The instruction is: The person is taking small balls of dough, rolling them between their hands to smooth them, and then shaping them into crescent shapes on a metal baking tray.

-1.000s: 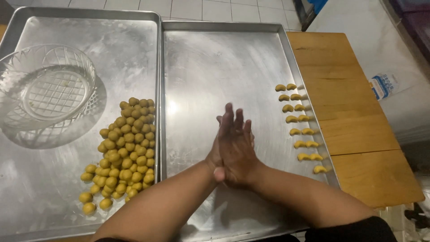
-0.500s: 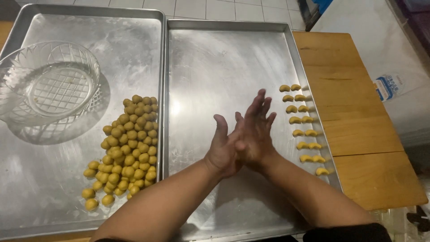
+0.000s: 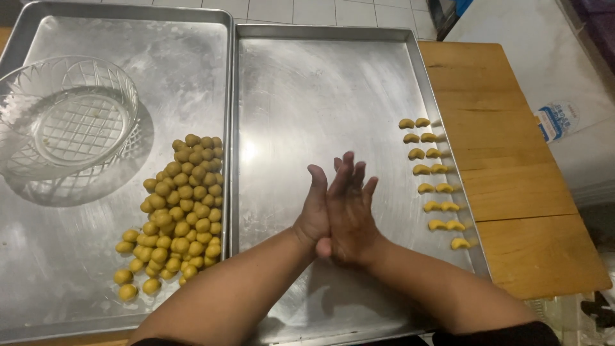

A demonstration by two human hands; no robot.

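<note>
Bare forearms, no rings or watch; dark sleeve edge at right arm.

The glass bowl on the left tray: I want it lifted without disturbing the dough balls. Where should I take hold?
Grip the glass bowl by its rim at the far-left edge, coming from above. It sits upright and open, and the dough balls lie to its lower right.

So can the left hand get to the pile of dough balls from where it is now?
Probably yes. The left hand is pressed against the right hand over the right tray; only the low tray rims lie before the dough balls.
</note>
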